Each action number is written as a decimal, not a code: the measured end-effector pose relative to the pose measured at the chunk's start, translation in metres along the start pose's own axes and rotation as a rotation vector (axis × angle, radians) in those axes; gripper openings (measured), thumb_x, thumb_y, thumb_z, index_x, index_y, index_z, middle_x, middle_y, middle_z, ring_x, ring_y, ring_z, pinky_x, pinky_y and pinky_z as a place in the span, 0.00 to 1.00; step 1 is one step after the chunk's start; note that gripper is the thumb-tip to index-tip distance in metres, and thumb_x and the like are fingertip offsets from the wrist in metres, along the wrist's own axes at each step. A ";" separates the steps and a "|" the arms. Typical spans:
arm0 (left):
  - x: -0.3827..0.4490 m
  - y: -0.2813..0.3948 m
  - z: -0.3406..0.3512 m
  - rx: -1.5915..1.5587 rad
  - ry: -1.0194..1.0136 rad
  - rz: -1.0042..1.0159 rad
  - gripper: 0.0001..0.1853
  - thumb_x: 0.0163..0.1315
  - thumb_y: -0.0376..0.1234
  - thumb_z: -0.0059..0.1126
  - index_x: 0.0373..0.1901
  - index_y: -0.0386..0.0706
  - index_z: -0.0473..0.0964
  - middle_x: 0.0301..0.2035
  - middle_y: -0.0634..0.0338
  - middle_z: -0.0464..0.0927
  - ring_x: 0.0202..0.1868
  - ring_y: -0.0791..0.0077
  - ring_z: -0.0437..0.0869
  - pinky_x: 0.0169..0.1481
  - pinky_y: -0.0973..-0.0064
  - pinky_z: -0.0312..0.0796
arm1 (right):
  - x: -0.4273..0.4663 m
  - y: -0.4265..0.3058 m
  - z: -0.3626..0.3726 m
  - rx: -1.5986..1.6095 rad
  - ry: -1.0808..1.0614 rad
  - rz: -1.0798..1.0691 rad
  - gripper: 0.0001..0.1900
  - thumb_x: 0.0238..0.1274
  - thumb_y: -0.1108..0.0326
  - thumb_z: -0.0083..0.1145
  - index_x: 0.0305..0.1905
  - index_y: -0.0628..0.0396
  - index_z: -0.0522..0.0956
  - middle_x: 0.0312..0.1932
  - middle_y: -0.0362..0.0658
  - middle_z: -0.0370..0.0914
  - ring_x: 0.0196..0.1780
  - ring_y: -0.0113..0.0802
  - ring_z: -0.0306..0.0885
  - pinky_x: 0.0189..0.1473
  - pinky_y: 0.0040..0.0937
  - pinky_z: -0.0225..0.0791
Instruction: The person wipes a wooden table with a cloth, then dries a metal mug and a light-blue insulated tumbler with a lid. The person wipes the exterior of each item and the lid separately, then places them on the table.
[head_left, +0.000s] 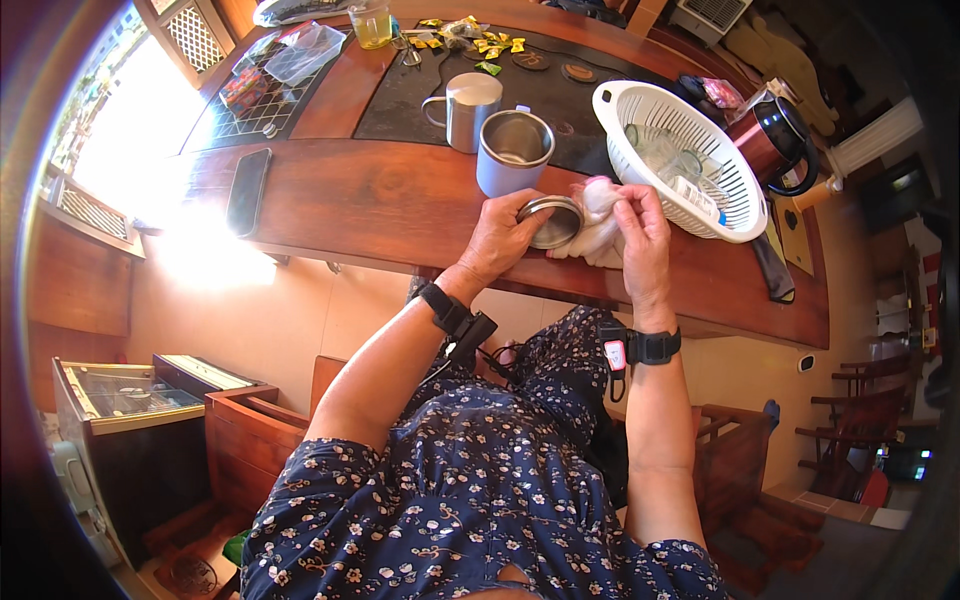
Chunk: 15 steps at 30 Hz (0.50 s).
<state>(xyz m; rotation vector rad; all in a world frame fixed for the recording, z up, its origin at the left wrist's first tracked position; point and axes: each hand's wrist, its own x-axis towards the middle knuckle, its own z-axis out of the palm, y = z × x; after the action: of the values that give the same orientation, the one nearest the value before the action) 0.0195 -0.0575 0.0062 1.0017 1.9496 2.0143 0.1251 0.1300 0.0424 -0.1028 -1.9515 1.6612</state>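
My left hand (501, 238) grips a round metal lid (556, 227) by its rim, thumb on the near face, just above the table's front edge. Close on its right, my right hand (642, 232) pinches a pale pinkish cloth (598, 234), which hangs bunched down to the tabletop. Beyond my hands stands a light-blue mug (510, 178) with a steel interior, its top uncovered. Behind and left of it is a silver metal mug (472, 112) with a handle on its left side.
Right of my hands, a white slotted plastic basket (739, 217) holds clear glassware and a white tube. Behind it stands a red-and-black kettle (772, 142). A phone (250, 193) lies left on the wooden table (360, 180). Yellow wrapped sweets (493, 52) and a cup of yellowish liquid (371, 28) are farther back.
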 end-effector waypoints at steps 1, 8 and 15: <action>0.000 0.000 0.000 -0.005 -0.003 -0.007 0.09 0.72 0.29 0.62 0.47 0.33 0.83 0.33 0.55 0.87 0.35 0.80 0.81 0.42 0.75 0.76 | -0.002 -0.003 0.004 -0.005 -0.048 -0.041 0.07 0.78 0.68 0.56 0.52 0.58 0.77 0.50 0.39 0.81 0.53 0.25 0.75 0.59 0.25 0.69; 0.000 -0.002 0.001 0.014 -0.020 0.000 0.09 0.71 0.30 0.63 0.46 0.33 0.84 0.32 0.54 0.87 0.35 0.80 0.82 0.42 0.74 0.76 | 0.001 -0.014 0.017 -0.217 -0.125 -0.133 0.07 0.70 0.70 0.66 0.49 0.58 0.86 0.46 0.42 0.82 0.50 0.30 0.81 0.57 0.30 0.75; 0.001 0.001 0.001 0.005 -0.013 0.007 0.09 0.71 0.30 0.63 0.46 0.33 0.84 0.31 0.54 0.87 0.34 0.80 0.80 0.40 0.74 0.76 | 0.003 -0.023 0.013 -0.365 -0.186 -0.156 0.06 0.70 0.73 0.66 0.47 0.61 0.85 0.45 0.41 0.81 0.50 0.27 0.79 0.54 0.27 0.74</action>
<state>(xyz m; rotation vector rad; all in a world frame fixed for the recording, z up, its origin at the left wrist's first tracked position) 0.0196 -0.0566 0.0068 1.0223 1.9486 2.0023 0.1234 0.1147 0.0635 0.0671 -2.3229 1.2391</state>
